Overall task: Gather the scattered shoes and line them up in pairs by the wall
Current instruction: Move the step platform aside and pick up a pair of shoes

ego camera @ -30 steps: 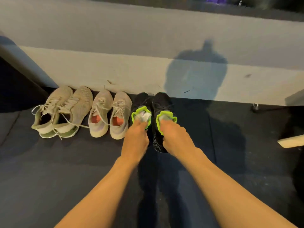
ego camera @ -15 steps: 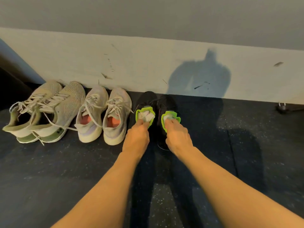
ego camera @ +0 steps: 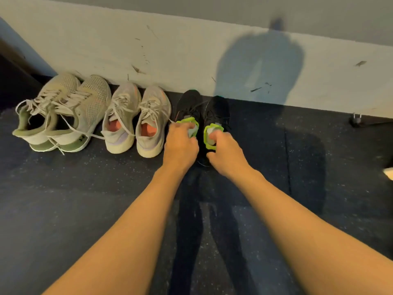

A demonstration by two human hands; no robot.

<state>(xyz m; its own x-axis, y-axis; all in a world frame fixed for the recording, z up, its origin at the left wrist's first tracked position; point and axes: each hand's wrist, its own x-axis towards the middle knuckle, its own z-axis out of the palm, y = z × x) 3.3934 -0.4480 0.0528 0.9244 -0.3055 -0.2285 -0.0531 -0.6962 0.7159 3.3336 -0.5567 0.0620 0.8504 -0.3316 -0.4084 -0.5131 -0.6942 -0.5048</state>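
Note:
Three pairs of shoes stand in a row with their toes at the wall (ego camera: 191, 50). On the left is an olive mesh pair (ego camera: 63, 111), in the middle a pale grey pair with orange insoles (ego camera: 136, 118). On the right stands a black pair with lime-green collars: the left black shoe (ego camera: 188, 103) and the right black shoe (ego camera: 217, 109), side by side. My left hand (ego camera: 180, 145) grips the heel collar of the left black shoe, fingers inside the opening. My right hand (ego camera: 227, 156) grips the heel collar of the right black shoe the same way.
The floor (ego camera: 85, 199) is dark speckled rubber matting. A small dark metal object (ego camera: 357, 120) lies by the wall at the far right. A pale edge of something (ego camera: 389, 172) shows at the right border. My shadow falls on the wall and floor ahead.
The view has dropped closer to the floor and shoes. Both hands kept their hold on the black pair, which now stands nearer the wall, beside the grey pair.

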